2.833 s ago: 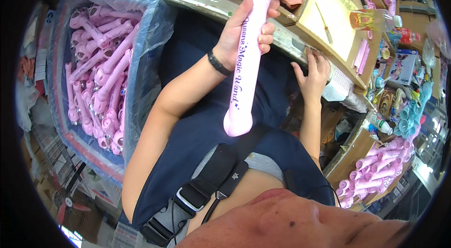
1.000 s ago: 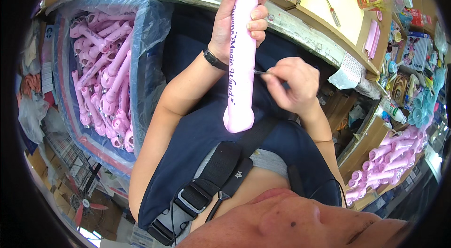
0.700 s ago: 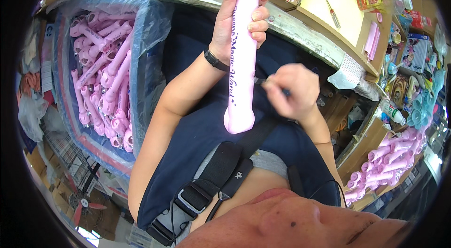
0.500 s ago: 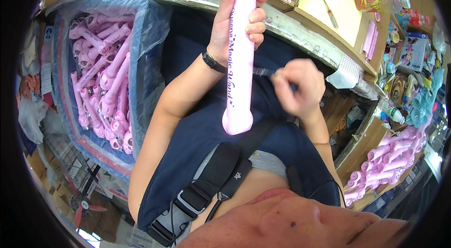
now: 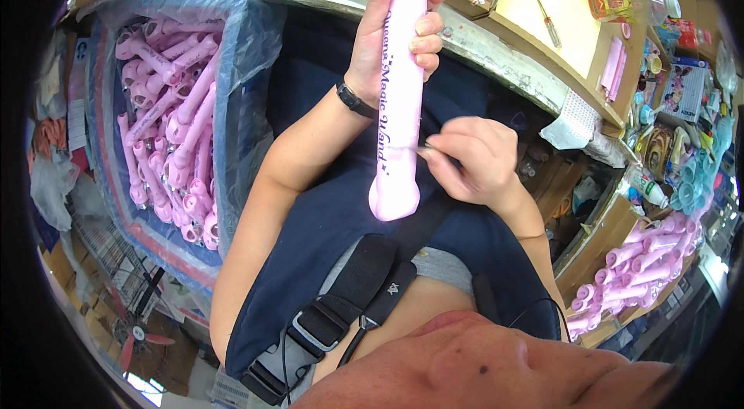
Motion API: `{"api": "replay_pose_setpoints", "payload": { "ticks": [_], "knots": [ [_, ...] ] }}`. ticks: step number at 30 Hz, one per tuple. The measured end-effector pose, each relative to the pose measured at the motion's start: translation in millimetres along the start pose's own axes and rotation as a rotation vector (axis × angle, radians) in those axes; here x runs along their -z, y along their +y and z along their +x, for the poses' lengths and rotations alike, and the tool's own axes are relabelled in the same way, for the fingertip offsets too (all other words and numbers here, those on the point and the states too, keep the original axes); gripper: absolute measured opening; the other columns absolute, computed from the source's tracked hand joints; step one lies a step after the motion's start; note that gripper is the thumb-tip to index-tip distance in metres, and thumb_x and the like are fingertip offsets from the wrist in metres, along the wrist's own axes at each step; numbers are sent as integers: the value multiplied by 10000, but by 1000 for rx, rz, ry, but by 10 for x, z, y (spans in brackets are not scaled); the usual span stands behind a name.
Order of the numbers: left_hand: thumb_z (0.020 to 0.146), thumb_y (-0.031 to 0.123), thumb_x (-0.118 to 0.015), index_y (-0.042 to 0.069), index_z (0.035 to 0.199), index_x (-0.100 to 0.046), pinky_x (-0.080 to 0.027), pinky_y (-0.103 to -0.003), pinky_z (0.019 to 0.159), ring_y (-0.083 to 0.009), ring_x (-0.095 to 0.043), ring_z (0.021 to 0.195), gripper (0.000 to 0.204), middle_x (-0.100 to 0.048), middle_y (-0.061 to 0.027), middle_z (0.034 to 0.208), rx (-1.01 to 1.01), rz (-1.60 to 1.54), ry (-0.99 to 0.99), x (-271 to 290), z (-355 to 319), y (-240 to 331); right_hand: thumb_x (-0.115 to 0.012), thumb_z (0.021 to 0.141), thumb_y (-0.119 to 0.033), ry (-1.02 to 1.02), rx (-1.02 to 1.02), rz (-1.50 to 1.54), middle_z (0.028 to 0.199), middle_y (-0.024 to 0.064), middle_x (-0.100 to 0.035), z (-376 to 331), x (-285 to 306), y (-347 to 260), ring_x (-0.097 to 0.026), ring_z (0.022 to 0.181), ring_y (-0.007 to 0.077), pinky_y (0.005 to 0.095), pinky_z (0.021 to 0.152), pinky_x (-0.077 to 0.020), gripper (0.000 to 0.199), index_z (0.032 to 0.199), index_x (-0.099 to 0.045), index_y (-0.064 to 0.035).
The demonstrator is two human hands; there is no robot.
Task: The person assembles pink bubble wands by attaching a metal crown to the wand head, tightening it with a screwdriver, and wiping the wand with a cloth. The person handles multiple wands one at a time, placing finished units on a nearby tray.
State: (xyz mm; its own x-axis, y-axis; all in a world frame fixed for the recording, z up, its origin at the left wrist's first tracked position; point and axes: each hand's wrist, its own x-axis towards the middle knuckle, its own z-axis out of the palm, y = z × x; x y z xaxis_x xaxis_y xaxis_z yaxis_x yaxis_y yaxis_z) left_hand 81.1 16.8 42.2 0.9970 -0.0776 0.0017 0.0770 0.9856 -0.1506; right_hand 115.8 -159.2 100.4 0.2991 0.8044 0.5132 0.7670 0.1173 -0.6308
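The left hand (image 5: 391,37) is closed around the upper shaft of a pink toy wand (image 5: 399,91), held upright over the lap, just in front of the workbench edge (image 5: 496,45). The right hand (image 5: 473,157) is pinched shut on a thin metal tool (image 5: 426,148) whose tip touches the wand's right side near mid-shaft. The wand appears to be rigid, light, smooth moulded plastic; grip the shaft, not the rounded lower end. Left of the wand, a plastic-lined bin (image 5: 240,60) holds many like pink wands. Right of and below it, a cardboard box (image 5: 593,254) holds more. A screwdriver (image 5: 540,11) lies on the bench.
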Motion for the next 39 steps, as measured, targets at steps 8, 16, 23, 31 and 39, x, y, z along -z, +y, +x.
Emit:
{"api": "replay_pose_setpoints", "payload": {
  "ticks": [8,16,23,31,39],
  "knots": [
    [839,604,-536,20,1244,-412,-390,-226,536,-91,-414,576,722,-419,-18,719,5,0,6,0,3,2,-763,640,-85,12,-175,-66,677,62,-595,-1,-14,12,-587,553,206,286,447,-442,177,733,-614,-65],
    [840,607,-532,28,1257,-409,-392,-230,541,-88,-413,580,724,-417,-14,720,27,-17,-1,19,-2,8,-758,651,-99,172,-273,-129,668,54,-593,17,-23,11,-591,545,193,274,477,-458,164,730,-617,-72],
    [840,609,-531,31,1256,-407,-390,-227,549,-85,-412,586,723,-417,-12,725,5,19,-19,21,4,0,-761,645,-84,95,-124,-75,672,51,-592,24,-25,3,-580,541,187,275,451,-433,176,728,-607,-69],
    [835,610,-538,32,1251,-410,-394,-221,550,-82,-417,590,724,-415,-12,723,-4,18,-2,24,4,-1,-751,667,-98,29,-97,-26,655,43,-576,-15,-36,3,-580,541,196,276,453,-431,160,732,-606,-83],
    [823,651,-506,80,1143,-440,-485,-200,569,-70,-539,602,657,-502,-12,706,-5,41,-22,11,13,-22,-761,652,-85,-5,-98,26,670,59,-588,-45,-72,11,-584,544,205,282,459,-443,185,744,-601,-69]
  ]
}}
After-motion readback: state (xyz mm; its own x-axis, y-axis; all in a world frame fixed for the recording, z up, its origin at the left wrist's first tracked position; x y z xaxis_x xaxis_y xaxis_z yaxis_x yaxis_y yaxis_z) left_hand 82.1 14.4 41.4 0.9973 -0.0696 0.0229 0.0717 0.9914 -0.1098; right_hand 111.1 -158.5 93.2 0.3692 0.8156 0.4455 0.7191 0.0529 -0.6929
